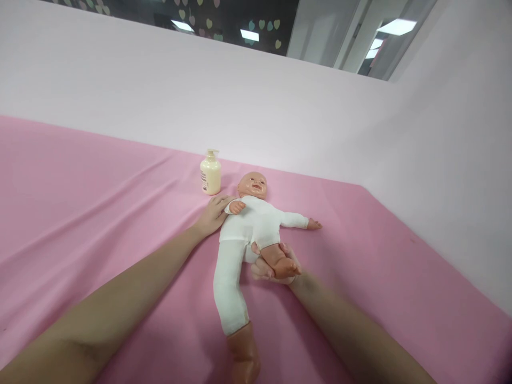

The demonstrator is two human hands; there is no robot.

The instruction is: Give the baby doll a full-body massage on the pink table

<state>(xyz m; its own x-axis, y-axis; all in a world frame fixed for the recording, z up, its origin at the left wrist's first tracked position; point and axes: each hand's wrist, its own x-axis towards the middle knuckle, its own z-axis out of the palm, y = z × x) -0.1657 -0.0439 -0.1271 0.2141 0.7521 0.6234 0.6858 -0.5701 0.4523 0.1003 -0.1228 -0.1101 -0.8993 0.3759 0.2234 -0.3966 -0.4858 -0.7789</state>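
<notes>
A baby doll [248, 221] with a white cloth body lies on its back, head away from me. My right hand [264, 269] is closed around its lower leg near the foot [286, 266], and that leg is bent up toward the belly. The doll's other leg [230, 288] stretches toward me. Beside the doll's shoulder and bent arm, my left hand [215, 214] lies with fingers extended, its fingertips partly hidden behind that arm. One doll arm [296, 220] reaches out to the right.
A cream pump bottle [210, 173] stands upright beyond my left hand, left of the doll's head. Pink sheeting [100, 213] with creases covers the surface. A white wall [160, 101] rises behind and to the right, with a window [240, 26] above.
</notes>
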